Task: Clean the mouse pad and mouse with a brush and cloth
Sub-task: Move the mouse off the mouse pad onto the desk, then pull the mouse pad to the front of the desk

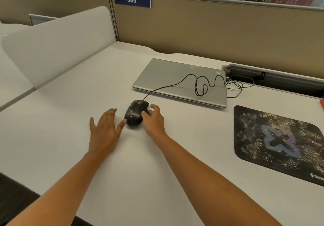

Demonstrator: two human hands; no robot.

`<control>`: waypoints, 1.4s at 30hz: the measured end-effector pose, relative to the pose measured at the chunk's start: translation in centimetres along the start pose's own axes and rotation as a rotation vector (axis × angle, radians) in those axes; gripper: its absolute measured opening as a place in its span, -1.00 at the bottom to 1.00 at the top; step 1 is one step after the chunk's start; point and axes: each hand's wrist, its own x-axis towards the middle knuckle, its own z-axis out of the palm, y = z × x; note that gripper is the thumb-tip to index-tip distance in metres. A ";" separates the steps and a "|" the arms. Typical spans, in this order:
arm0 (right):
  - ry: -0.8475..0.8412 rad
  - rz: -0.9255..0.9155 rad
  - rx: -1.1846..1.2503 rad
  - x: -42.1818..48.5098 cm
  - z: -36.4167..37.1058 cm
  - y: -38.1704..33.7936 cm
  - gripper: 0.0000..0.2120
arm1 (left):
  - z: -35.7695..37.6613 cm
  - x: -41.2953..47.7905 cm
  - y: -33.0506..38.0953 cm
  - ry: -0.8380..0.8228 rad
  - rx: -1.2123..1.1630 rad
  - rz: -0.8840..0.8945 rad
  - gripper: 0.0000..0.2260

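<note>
The black mouse [135,113] sits on the white desk [70,103] just before a closed laptop [175,78], the speckled mouse pad [277,141] well off to its right. The right hand [154,120] curls its fingers round the mouse's side; the left hand [103,131] lies flat, fingers straight, thumb touching the mouse

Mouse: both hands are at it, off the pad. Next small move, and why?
Probably release the mouse where it sits on the desk. The right hand grips its side, the left hand lies open with its thumb against it, and neither holds a tool. The speckled mouse pad lies apart to the right; no brush or cloth is in view, so fetch one.
</note>
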 end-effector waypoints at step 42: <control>0.851 0.320 -0.657 -9.2 -37.5 13.0 -0.70 | 7.2 -3.6 30.6 -0.674 -0.415 0.409 -0.43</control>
